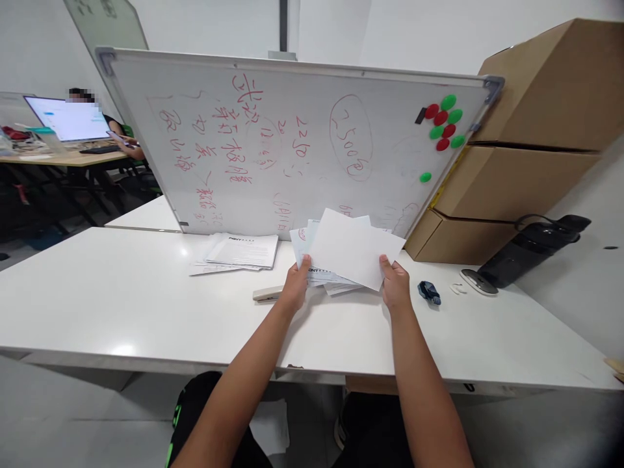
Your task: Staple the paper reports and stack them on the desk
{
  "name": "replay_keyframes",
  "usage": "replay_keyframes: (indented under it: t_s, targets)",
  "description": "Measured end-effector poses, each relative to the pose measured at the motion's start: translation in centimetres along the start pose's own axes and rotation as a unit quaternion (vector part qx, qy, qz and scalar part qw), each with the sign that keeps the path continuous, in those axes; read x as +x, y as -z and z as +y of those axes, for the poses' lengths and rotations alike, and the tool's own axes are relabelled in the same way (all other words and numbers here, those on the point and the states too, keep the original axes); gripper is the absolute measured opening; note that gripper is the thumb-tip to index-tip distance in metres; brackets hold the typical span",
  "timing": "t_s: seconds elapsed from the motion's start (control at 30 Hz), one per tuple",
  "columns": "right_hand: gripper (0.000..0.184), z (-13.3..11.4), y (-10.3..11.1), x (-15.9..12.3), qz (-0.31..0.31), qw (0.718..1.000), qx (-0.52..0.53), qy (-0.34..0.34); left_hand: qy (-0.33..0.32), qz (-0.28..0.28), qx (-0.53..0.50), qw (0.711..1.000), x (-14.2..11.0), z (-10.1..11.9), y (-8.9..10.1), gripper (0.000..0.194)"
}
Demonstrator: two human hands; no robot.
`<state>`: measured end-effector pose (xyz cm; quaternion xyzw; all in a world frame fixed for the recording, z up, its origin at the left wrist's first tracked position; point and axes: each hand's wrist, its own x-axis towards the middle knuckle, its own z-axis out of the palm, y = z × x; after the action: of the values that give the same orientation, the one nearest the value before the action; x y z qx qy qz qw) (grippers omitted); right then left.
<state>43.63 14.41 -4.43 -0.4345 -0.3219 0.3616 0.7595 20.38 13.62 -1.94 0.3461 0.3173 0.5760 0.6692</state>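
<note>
Both of my hands grip a loose bundle of paper sheets (348,250) above the white desk, a blank sheet on top and printed ones fanned out beneath. My left hand (296,284) pinches the left edge, thumb on top. On the right edge, my right hand (396,284) does the same. Just beside my left hand lies a light-coloured stapler (267,295), partly covered by that hand. A stack of printed papers (246,251) rests on the desk to the left, its sheets slightly uneven.
A whiteboard (312,149) with red writing and round magnets stands behind the desk (121,292). Cardboard boxes (536,175) are piled at the right. Near them are a dark bottle (511,260), a computer mouse (478,282) and a dark blue object (429,293). Another person (117,127) sits at the far left.
</note>
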Motion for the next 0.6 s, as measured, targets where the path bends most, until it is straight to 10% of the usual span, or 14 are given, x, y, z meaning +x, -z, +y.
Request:
replay_keyframes:
  t_s: [0.6]
  targets:
    - [0.040,-0.05,0.09,0.19,0.027,0.999,0.026,0.026,-0.037,0.054,0.021,0.998,0.31,0.07,0.13,0.049]
